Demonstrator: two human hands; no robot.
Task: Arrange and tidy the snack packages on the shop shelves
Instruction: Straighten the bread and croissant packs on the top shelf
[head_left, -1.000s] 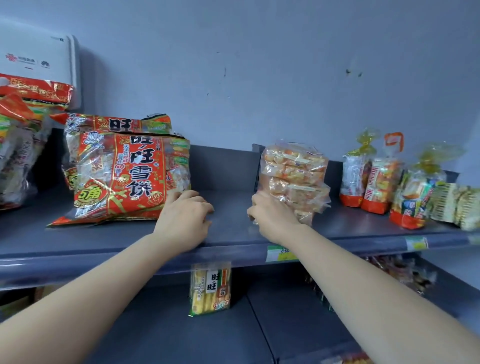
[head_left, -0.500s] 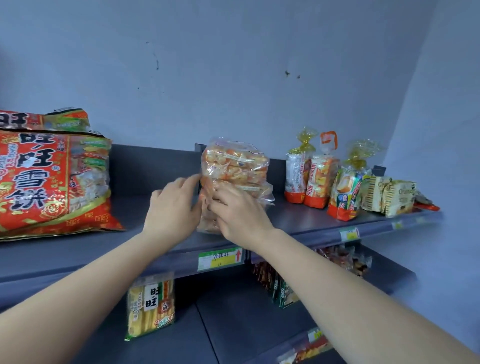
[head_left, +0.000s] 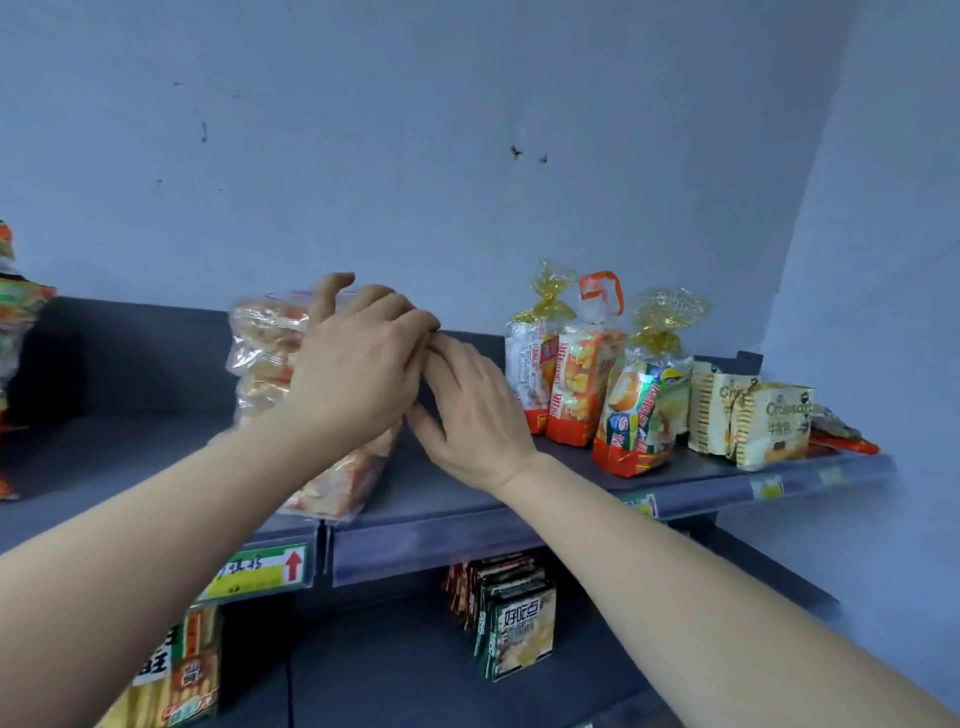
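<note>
My left hand (head_left: 358, 369) grips the clear bag of orange rice crackers (head_left: 265, 358) near its top, thumb up behind the zip edge and fingers curled over the front. The bag stands tilted on the upper shelf (head_left: 467, 499), its bottom at the front lip, just above the yellow-green price tag (head_left: 260, 571). My right hand (head_left: 472, 415) is flat with fingers straight, tips touching my left fingers; whether it touches the bag I cannot tell — hidden. Right of my hands stand 3 upright snack packs (head_left: 582, 395) with orange bases, 2 with gold tie tops, then 2 croissant packs (head_left: 774, 426), and a red packet (head_left: 841, 441) lying at the far end. On the lower shelf (head_left: 415, 675) — green snack packs (head_left: 519, 629) in a row, yellow stick-snack pack (head_left: 176, 675) at left.
</note>
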